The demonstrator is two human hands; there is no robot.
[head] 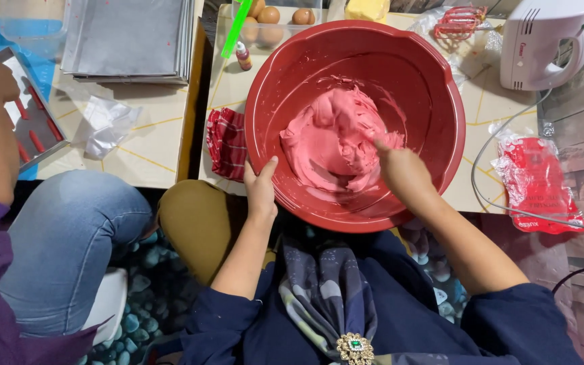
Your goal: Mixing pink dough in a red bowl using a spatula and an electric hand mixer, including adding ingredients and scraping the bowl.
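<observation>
From the head view, I am gripping the near-left rim of the red bowl with my left hand, thumb inside, fingers wrapped under the edge. My right hand is reaching down into the bowl, its fingers buried in the pink batter, so I cannot tell whether they are clenched or loose. The batter is sitting heaped in the middle, smeared up the walls. The bowl is overhanging the near edge of the surface, toward my lap. There is little room around it: a striped cloth is touching its left side, eggs are lying just behind, a white mixer is standing at the far right, and a red packet is lying right. Another person's knee is crowding the left.
</observation>
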